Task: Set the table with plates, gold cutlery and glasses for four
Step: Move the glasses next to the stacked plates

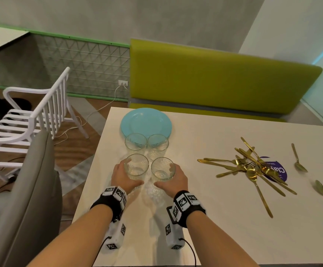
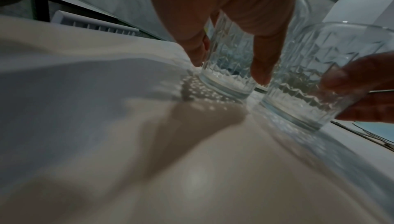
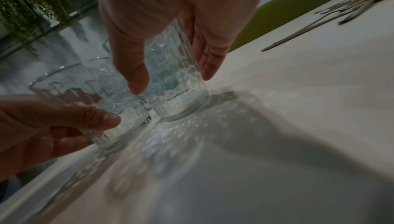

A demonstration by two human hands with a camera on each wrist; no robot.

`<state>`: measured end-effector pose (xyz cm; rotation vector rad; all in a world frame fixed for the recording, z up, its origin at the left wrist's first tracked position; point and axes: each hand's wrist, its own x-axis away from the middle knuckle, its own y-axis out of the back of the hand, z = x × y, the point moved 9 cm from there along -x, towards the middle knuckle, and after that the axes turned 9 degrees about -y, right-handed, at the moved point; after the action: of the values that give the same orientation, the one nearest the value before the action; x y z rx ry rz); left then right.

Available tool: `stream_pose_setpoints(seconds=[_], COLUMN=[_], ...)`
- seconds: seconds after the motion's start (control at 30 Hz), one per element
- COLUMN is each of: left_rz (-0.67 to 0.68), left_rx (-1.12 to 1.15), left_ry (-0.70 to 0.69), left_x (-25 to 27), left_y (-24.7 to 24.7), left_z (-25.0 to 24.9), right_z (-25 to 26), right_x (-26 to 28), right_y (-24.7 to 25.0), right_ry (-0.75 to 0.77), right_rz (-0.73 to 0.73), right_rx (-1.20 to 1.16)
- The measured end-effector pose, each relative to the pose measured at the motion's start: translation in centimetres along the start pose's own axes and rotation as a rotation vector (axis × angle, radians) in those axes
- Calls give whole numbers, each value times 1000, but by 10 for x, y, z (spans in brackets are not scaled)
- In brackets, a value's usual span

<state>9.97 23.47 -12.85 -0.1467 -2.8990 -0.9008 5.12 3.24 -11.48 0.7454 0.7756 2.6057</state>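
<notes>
Four clear patterned glasses stand in a tight square on the white table (image 1: 205, 218). My left hand (image 1: 130, 173) grips the near left glass (image 1: 136, 166), thumb on the near side and fingers on the far side. My right hand (image 1: 165, 176) grips the near right glass (image 1: 163, 168) in the same way. In the left wrist view my left hand (image 2: 230, 59) wraps its glass (image 2: 228, 72), whose base is on the table. In the right wrist view my right hand (image 3: 172, 69) holds its glass (image 3: 179, 93). Behind stand two more glasses (image 1: 135, 141) and a stack of blue plates (image 1: 146, 121). Gold cutlery (image 1: 253, 166) lies heaped at the right.
Two gold spoons (image 1: 299, 164) lie apart near the right edge. A purple sticker (image 1: 278, 170) sits under the cutlery heap. A grey chair back (image 1: 31, 189) stands by the table's left edge, with a white chair (image 1: 31, 116) beyond it. A green bench (image 1: 214, 79) runs along the far side.
</notes>
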Motion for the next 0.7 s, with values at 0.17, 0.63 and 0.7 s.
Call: stream_pose_setpoints(seconds=[0.17,0.63,0.7], left_rz=[-20,-72,-60], left_rx=[26,70,90], left_ry=[32,57,74], left_x=[-3,-9,-8], left_y=[1,3,2], left_z=[6,14,15], right_z=[8,10,10], right_x=[-3,-16,-16], right_y=[-3,-16,-15], right_ry=[16,12,16], right_rz=[2,31,37], right_rx=[-16,-39,-42])
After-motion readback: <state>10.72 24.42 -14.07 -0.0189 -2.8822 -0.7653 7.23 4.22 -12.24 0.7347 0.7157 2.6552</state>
